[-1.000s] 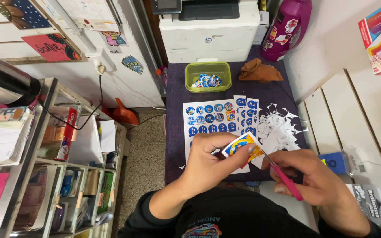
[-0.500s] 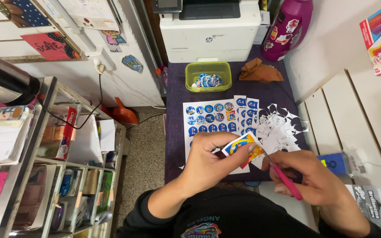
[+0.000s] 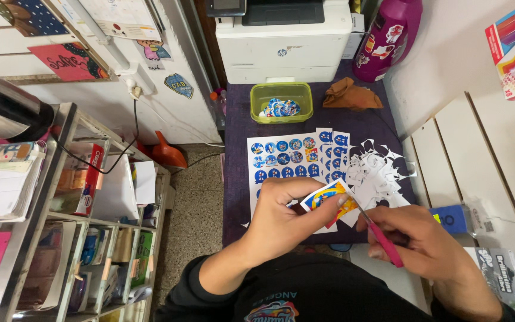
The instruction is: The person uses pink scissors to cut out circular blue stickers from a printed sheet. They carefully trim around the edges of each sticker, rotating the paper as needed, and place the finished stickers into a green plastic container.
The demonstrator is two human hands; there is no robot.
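My left hand (image 3: pixel 284 217) pinches a small printed paper piece (image 3: pixel 324 195), blue, yellow and white, above the near edge of a dark purple table (image 3: pixel 239 179). My right hand (image 3: pixel 418 241) grips pink-handled scissors (image 3: pixel 379 232), their blades meeting the right edge of that piece. Under the hands lies a sheet of round blue stickers (image 3: pixel 284 156), with cut strips of the same stickers (image 3: pixel 333 152) beside it. A heap of white paper offcuts (image 3: pixel 377 173) sits just right of the sheet.
A green tub (image 3: pixel 281 101) with cut round stickers stands at the table's far side, before a white printer (image 3: pixel 284 39). A brown cloth (image 3: pixel 350 95) and magenta bottle (image 3: pixel 388 39) are at the back right. Metal shelving (image 3: pixel 61 226) fills the left; white planks (image 3: pixel 484 161) lie right.
Both hands stay in nearly the same place; the paper piece and the scissors have shifted only slightly.
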